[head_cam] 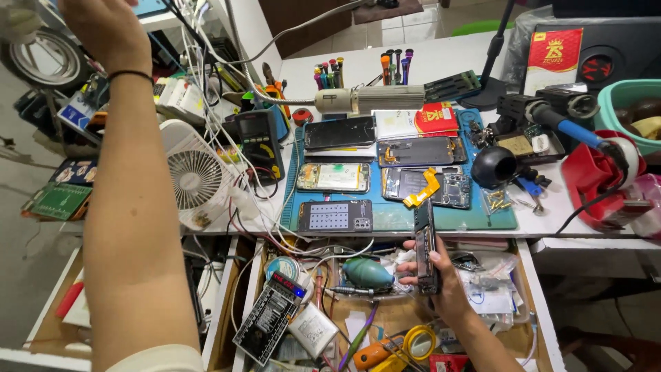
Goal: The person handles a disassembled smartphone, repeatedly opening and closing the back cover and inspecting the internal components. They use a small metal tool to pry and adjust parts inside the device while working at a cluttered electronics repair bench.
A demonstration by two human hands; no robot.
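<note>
A dark opened phone (425, 246) is grasped edge-on by the right hand (435, 274), with the fingers wrapped around its lower half and its upper end raised to the front edge of the blue work mat (392, 215). A yellow flex strip (425, 189) is seen just above the top of the phone, over the mat. The hand is held above an open drawer (537, 303), where a teal rubber air blower (367, 272) lies just to its left and a roll of yellow tape (419, 341) sits below it, close to the wrist. Further left of the hand, a black tester board (270, 325) with a small lit display and a silver battery pack (311, 329) are found in the same drawer. Beyond the phone, several dismantled phones (418, 151) are laid out flat on the mat. The left hand (103, 31) is raised far up and to the left, well apart from the phone, with a black band at its wrist; its fingers are cut off by the picture's edge, so whether it is clenched or released cannot be told. A small white desk fan (195, 176) stands just to the right of the left forearm.
</note>
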